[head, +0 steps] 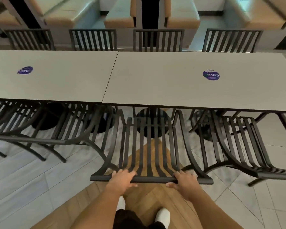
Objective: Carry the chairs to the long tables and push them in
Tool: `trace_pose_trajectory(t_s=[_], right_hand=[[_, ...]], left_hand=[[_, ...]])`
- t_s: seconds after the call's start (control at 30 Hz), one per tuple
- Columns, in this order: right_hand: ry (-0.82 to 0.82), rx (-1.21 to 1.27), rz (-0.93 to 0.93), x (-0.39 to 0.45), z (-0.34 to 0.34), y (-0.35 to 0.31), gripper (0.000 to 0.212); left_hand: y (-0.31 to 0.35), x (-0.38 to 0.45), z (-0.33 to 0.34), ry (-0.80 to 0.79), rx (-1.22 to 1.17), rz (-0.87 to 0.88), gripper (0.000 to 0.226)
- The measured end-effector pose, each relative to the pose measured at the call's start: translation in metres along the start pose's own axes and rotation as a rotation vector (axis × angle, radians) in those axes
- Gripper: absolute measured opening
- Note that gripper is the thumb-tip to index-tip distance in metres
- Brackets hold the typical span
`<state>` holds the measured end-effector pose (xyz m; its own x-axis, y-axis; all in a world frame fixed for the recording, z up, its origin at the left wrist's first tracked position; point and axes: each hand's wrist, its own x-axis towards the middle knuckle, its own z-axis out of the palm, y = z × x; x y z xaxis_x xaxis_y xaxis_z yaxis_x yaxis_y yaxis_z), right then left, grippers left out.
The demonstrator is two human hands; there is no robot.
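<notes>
A black slatted metal chair (151, 146) stands directly in front of me, its seat partly under the near edge of the long grey table (155, 80). My left hand (122, 178) grips the left part of the chair's top rail, and my right hand (185, 181) grips the right part. The table is two grey tops butted together, each with a round purple sticker. The front of the chair's seat is hidden under the tabletop.
Black chairs (56, 129) stand tucked in on my left and another chair (238, 142) on my right, close beside the held one. Several chair backs (158, 40) line the far side. Round black table bases (152, 123) sit underneath. Padded booth benches (180, 15) lie beyond.
</notes>
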<state>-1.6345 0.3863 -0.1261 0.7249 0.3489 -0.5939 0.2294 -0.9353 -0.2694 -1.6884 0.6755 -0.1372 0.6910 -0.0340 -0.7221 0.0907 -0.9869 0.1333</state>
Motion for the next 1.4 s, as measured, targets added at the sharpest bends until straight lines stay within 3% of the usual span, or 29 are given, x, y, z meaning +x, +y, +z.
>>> trace_pose_trajectory(t_s=[0.83,1.03,1.4], right_hand=[[0.047,0.060,0.022,0.094,-0.065,0.016,0.056],[0.065,0.061,0.001,0.094,-0.061,0.020,0.058],[0.016,0.047,0.038,0.097,-0.062,0.018,0.057]], left_hand=[[-0.002,0.082,-0.091,0.061,0.024,0.011,0.044],[-0.001,0.084,-0.096,0.015,0.041,0.011,0.048],[0.002,0.082,-0.092,0.082,-0.012,-0.018,0.043]])
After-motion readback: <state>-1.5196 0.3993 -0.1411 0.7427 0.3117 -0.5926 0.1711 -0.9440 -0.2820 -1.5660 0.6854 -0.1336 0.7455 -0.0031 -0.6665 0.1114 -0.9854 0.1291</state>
